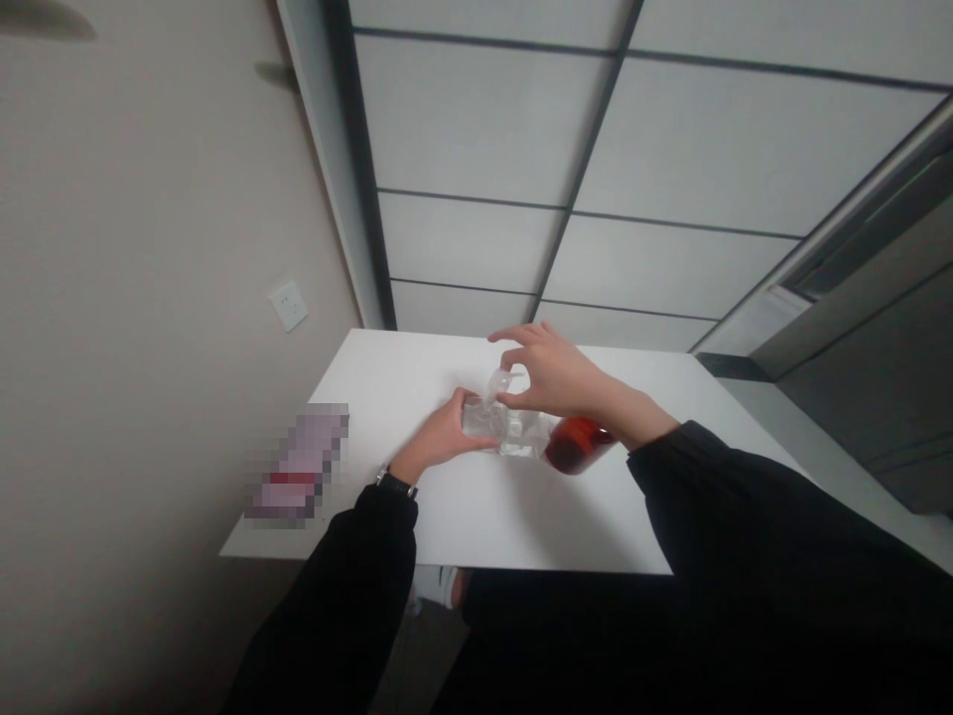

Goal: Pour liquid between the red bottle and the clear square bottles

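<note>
My left hand (445, 429) is wrapped round a clear, bottle-like container (477, 417) over the white table. Above its right end, my right hand (555, 369) pinches a small clear pump-like top (499, 383) between thumb and index finger, the other fingers stretched out. Whether this top touches the container I cannot tell. Just to the right is another clear, see-through vessel (522, 437). Beside that, partly behind my right wrist, is a clear container with red contents (575, 447).
The white table (454, 516) has a pixelated pinkish object (302, 467) near its left edge. A wall with a socket (288, 305) rises on the left. White panels with dark strips (476, 238) stand behind the table. Below the front edge a white shoe (438, 584) shows.
</note>
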Demonstrator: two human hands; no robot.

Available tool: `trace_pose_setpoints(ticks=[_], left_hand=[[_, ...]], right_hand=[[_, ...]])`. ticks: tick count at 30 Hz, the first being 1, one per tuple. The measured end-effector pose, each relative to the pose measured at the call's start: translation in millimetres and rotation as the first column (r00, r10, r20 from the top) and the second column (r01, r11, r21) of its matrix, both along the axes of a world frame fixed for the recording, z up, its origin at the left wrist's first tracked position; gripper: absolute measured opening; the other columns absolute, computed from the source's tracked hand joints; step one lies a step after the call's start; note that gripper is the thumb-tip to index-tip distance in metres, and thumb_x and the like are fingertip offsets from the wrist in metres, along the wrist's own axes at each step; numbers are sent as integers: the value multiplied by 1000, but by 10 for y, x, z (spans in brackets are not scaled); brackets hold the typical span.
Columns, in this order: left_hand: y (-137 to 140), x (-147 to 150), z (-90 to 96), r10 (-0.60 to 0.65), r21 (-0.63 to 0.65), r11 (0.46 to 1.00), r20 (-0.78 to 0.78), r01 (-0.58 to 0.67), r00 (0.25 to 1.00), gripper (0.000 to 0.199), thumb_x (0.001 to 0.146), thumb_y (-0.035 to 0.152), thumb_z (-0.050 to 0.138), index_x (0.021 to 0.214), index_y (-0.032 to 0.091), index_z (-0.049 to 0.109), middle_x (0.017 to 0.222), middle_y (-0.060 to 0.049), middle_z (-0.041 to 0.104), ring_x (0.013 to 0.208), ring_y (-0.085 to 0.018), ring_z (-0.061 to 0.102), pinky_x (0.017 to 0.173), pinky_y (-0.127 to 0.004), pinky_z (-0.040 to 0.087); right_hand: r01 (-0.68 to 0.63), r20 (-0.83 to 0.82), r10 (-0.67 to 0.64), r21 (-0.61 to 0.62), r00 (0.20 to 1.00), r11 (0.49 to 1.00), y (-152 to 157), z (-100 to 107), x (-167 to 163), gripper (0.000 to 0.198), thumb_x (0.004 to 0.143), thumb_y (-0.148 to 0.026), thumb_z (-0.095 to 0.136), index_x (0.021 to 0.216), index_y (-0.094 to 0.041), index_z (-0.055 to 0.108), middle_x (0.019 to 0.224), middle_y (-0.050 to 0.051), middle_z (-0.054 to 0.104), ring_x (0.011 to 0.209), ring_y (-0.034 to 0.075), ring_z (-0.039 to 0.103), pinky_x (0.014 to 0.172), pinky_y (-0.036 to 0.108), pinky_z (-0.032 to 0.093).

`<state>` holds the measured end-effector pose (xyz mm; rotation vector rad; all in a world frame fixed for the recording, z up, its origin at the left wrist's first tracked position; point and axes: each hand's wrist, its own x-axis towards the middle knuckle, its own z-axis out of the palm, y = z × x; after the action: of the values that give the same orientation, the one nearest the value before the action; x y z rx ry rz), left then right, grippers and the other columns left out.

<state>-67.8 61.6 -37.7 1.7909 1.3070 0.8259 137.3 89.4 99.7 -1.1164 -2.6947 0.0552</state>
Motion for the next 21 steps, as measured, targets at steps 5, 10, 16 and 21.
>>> trace_pose_setpoints(ticks=[5, 10, 16, 21], left_hand=[[-6, -3, 7, 5, 1, 1000, -8, -5, 1000, 76, 66, 45, 94, 125, 21, 52, 131, -14, 66, 121, -37, 65, 107, -52, 50], [-2, -10, -4, 0, 9, 1000, -14, 0, 1000, 77, 67, 47, 94, 126, 21, 52, 131, -14, 66, 121, -37, 65, 107, -51, 50], [13, -21, -35, -7, 8, 1000, -13, 7, 1000, 78, 67, 47, 94, 127, 21, 52, 131, -14, 67, 121, -36, 66, 107, -52, 51], [8, -23, -31, -7, 9, 1000, -15, 7, 1000, 78, 68, 47, 93, 129, 22, 52, 132, -14, 67, 121, -36, 65, 108, -53, 51]], right_hand=[[-15, -4, 15, 12, 1000, 1000, 11, -2, 10, 20, 82, -37, 82, 89, -18, 77, 148, 15, 63, 138, 40, 54, 124, 69, 30], [-29, -14, 29, 28, 999, 999, 20, -13, 12, 20, 82, -36, 83, 89, -18, 77, 145, 15, 65, 140, 39, 51, 124, 67, 30], [-34, -21, 34, 28, 999, 999, 37, -21, 17, 20, 82, -37, 82, 88, -18, 77, 142, 14, 68, 139, 39, 51, 121, 63, 36], [-31, -31, 32, 34, 999, 999, 39, -27, 33, 20, 82, -37, 82, 88, -18, 77, 142, 14, 68, 141, 41, 50, 121, 64, 35]])
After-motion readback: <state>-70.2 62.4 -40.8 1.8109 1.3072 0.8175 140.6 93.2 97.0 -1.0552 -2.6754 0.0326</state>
